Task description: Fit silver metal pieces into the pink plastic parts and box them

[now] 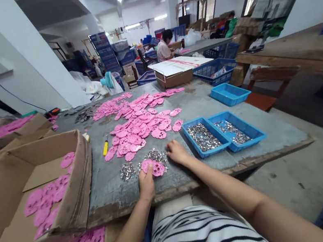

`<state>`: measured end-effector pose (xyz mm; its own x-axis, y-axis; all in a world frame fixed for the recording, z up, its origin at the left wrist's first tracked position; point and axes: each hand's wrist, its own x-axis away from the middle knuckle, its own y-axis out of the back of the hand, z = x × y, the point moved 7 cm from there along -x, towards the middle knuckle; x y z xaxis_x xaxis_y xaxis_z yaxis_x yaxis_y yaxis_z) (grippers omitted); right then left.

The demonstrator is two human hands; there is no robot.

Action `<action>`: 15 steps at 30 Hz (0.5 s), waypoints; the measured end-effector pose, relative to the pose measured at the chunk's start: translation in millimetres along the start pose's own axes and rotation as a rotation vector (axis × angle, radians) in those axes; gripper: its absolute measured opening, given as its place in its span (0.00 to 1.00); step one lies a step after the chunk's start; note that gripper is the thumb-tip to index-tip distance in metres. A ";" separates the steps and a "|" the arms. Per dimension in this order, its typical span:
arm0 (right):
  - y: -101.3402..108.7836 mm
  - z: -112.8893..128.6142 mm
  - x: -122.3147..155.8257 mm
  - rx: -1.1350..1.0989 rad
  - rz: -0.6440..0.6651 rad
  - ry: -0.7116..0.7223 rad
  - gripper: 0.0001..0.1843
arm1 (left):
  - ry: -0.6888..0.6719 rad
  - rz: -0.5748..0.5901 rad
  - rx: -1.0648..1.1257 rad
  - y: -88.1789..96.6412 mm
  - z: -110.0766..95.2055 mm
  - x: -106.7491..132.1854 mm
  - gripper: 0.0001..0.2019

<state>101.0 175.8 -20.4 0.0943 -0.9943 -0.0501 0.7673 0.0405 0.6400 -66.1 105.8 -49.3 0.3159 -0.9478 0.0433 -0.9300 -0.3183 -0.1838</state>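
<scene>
My left hand [146,181] grips a pink flat plastic piece [156,167] that lies near the table's front edge. My right hand [177,152] rests with curled fingers on a small heap of silvery metal bits [155,154] just right of that piece; what the fingertips pinch is too small to see. A second little heap of metal bits [127,171] lies to the left. Many more pink pieces [139,127] are spread over the middle of the grey table [202,103].
Two blue trays [223,133] of metal bits stand at the right, another blue tray [229,94] behind them. A cardboard box [32,189] with pink pieces sits at the left. A yellow tool [105,146] lies on the table. A person sits far back.
</scene>
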 end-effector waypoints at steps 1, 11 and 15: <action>-0.8 2.1 -1.9 0.056 0.013 0.004 0.09 | 0.009 0.011 0.011 -1.0 -1.3 0.9 0.22; -10.5 6.7 5.5 0.274 0.068 0.076 0.05 | 0.067 0.062 0.141 -2.3 -2.0 12.2 0.25; -7.3 -4.4 5.5 0.170 0.056 0.097 0.05 | 0.022 0.053 0.083 -1.8 -3.6 14.9 0.21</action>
<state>98.7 170.4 -28.8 0.2010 -0.9764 -0.0796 0.6416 0.0698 0.7638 -60.4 92.2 -44.8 0.2617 -0.9637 0.0533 -0.9262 -0.2663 -0.2670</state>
